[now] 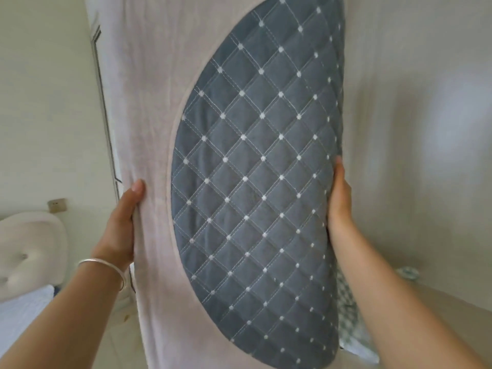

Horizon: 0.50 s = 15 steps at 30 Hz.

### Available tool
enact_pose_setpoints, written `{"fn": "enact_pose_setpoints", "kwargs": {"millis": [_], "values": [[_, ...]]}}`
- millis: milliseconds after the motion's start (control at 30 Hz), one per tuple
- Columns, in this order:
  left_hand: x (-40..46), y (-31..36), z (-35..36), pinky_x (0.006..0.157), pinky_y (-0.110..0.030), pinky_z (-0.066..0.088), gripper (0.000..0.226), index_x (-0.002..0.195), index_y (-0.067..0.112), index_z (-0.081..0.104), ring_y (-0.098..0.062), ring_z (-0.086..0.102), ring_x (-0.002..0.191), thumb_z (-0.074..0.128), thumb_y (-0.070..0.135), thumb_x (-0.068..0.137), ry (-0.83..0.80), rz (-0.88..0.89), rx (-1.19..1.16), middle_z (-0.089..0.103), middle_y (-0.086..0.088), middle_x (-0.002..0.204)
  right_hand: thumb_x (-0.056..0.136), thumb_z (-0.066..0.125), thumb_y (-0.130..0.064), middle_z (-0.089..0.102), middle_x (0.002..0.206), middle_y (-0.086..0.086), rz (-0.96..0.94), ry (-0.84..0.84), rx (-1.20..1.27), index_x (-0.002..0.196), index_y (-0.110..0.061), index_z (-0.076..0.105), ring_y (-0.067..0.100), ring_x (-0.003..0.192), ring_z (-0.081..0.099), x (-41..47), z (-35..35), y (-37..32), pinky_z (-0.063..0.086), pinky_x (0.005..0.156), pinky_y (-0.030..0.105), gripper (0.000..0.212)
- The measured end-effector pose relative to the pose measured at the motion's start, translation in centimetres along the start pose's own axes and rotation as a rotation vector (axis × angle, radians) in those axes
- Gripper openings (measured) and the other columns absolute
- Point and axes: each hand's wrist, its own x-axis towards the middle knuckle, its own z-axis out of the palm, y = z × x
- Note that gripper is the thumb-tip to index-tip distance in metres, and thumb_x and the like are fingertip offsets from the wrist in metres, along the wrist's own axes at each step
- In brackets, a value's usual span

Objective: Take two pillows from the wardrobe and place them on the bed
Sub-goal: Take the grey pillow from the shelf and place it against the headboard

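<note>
The left hand (121, 222) and right hand (339, 201) grip the sides of one pillow (239, 182) held up high, so next it likely must go down onto the bed (21, 312).

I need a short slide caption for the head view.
Both hands, left and right, hold a pillow upright.

Both arms reach up and forward; left hand (121, 222) and right hand (339, 201) grip opposite edges, thumbs forward.
</note>
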Motion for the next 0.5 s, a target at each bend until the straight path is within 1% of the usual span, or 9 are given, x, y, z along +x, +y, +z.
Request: {"fn": "enact_pose_setpoints", "kwargs": {"millis": [67,100,133,200,300,333,400,467,500], "values": [[-0.9,0.7,-2.3,0.048,-0.013,0.049,0.04,0.06,0.026,0.076,0.0,0.063,0.05,0.053,0.051,0.082,0.056,-0.001,0.021,0.068,0.012,0.053,0.091,0.035,-0.056,0.055,0.132,0.003,-0.005,-0.028,0.029,0.129,-0.017,0.053,0.018,0.123,0.049,-1.3,2.4,0.6,0.034,0.109,0.032,0.058],[-1.3,1.0,-3.5,0.046,-0.013,0.049,0.044,0.056,0.028,0.076,0.0,0.063,0.049,0.051,0.05,0.084,0.089,0.001,0.031,0.067,0.012,0.051,0.09,0.036,-0.056,0.054,0.134,0.002,-0.005,-0.058,0.044,0.13,-0.018,0.052,0.017,0.126,0.047,-2.0,3.5,0.8,0.033,0.11,0.033,0.058],[-1.9,1.3,-4.5,0.045,-0.013,0.048,0.051,0.053,0.027,0.075,0.0,0.061,0.046,0.044,0.045,0.089,0.124,-0.001,0.052,0.065,0.011,0.049,0.089,0.037,-0.057,0.053,0.136,0.001,-0.007,-0.095,0.059,0.131,-0.018,0.051,0.015,0.126,0.046,-2.6,4.7,1.0,0.032,0.111,0.033,0.059],[-2.8,1.7,-6.7,0.043,-0.013,0.047,0.062,0.052,0.022,0.073,-0.001,0.06,0.043,0.032,0.031,0.097,0.179,-0.001,0.063,0.064,0.01,0.046,0.086,0.038,-0.06,0.053,0.135,0.001,-0.005,-0.142,0.069,0.129,-0.019,0.053,0.013,0.123,0.048,-3.6,7.0,1.7,0.033,0.109,0.031,0.062],[-4.1,2.0,-9.8,0.044,-0.014,0.048,0.065,0.052,0.027,0.074,0.001,0.061,0.045,0.029,0.027,0.099,0.253,0.008,0.088,0.065,0.01,0.048,0.091,0.038,-0.053,0.055,0.134,0.003,0.006,-0.197,0.04,0.128,-0.018,0.054,0.015,0.123,0.049,-5.1,10.4,3.0,0.034,0.109,0.034,0.054],[-4.6,2.1,-10.8,0.045,-0.014,0.048,0.065,0.052,0.029,0.075,0.0,0.061,0.046,0.029,0.026,0.099,0.278,0.006,0.09,0.065,0.01,0.049,0.091,0.038,-0.054,0.055,0.133,0.003,0.011,-0.217,0.03,0.128,-0.017,0.054,0.017,0.124,0.049,-5.6,11.6,3.6,0.034,0.109,0.035,0.055],[-5.4,2.3,-13.1,0.046,-0.015,0.05,0.057,0.061,0.023,0.075,-0.002,0.062,0.048,0.032,0.029,0.098,0.33,-0.007,0.103,0.066,0.01,0.052,0.088,0.038,-0.059,0.055,0.133,0.005,0.033,-0.271,-0.018,0.128,-0.016,0.054,0.02,0.125,0.049,-6.5,13.9,4.8,0.035,0.109,0.036,0.061],[-6.5,2.4,-15.1,0.047,-0.017,0.05,0.034,0.082,0.019,0.067,-0.004,0.062,0.049,0.041,0.036,0.094,0.363,-0.02,0.121,0.066,0.008,0.054,0.089,0.033,-0.061,0.054,0.134,0.01,0.069,-0.356,-0.092,0.127,-0.014,0.054,0.024,0.124,0.049,-7.6,16.3,5.8,0.035,0.109,0.039,0.064],[-6.9,2.2,-16.4,0.047,-0.017,0.05,0.029,0.088,0.017,0.063,-0.004,0.062,0.049,0.044,0.038,0.091,0.384,-0.03,0.128,0.066,0.009,0.054,0.09,0.03,-0.061,0.054,0.134,0.012,0.084,-0.398,-0.131,0.127,-0.013,0.055,0.027,0.123,0.05,-8.0,17.5,6.4,0.035,0.108,0.042,0.065]]}}
